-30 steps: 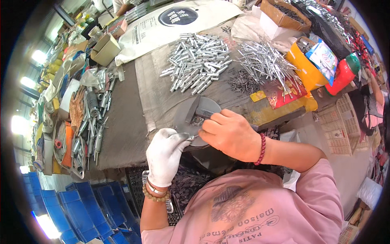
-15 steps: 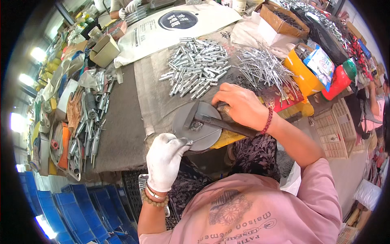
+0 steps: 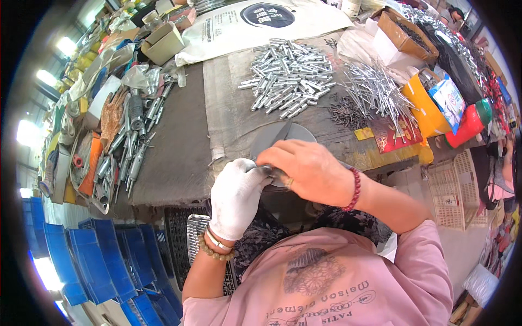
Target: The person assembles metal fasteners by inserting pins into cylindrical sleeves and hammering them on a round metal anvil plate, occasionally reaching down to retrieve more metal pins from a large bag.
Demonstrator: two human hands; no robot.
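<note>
My left hand, in a white glove, is closed at the disc's near left side. Its thumb and fingers pinch the thin metal rod seen earlier; the rod is now mostly hidden. My bare right hand reaches over the disc, its curled fingertips meeting the left ones. What those fingertips grip is covered. Beneath lies a round grey metal disc at the table's front edge. A hammer's dark head rests on the disc, while its handle is hidden behind my right hand.
Beyond the disc lies a heap of short metal tubes. To its right are dark small pins and thin metal rods. Tools crowd the left side. A red bottle stands right; blue bins sit lower left.
My right hand has left the hammer handle and moved left and nearer, to my left fingertips. My left hand has shifted slightly up and right. The whole view has tilted a little.
</note>
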